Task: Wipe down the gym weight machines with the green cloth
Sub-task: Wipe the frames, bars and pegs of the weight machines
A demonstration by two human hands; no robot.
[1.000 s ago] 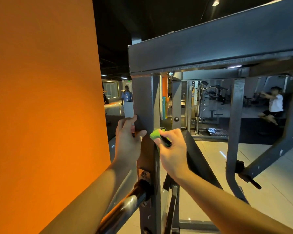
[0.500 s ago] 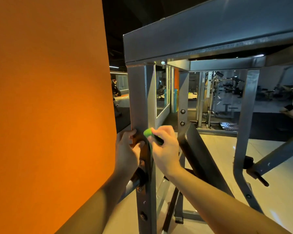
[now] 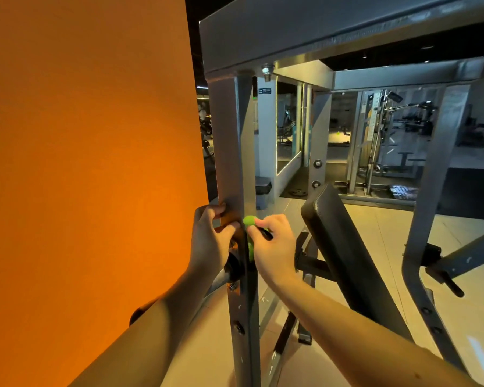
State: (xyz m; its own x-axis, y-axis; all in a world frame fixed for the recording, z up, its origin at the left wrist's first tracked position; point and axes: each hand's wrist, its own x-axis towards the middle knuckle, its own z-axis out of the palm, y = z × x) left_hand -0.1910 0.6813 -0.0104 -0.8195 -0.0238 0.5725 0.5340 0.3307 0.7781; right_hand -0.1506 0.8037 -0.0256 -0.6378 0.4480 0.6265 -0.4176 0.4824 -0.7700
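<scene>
- The green cloth (image 3: 248, 220) is sitting in the right hand (image 3: 274, 247), bunched at the fingertips and poking out to the left past the forefinger and thumb.
- The right hand is pinching the cloth with curled fingers and pressing it against the right-hand edge of the grey upright post (image 3: 231, 152) of the weight machine (image 3: 347, 29).
- The left hand (image 3: 211, 241) is lying just beside the cloth, on the other side of the post. Its fingers are curling round the post's left edge, and its thumb is resting on the front face, almost touching the cloth.
- The cloth is showing as a bright lime-green, soft-looking wad, with a narrow tail hanging down along the post's edge beside the right hand.
- A thin dark thing (image 3: 266, 234) is showing between the right hand's fingers; what it is cannot be told.
- A black padded backrest (image 3: 344, 247) is leaning to the right of the hands, and an orange wall (image 3: 81, 163) is filling the left side.
</scene>
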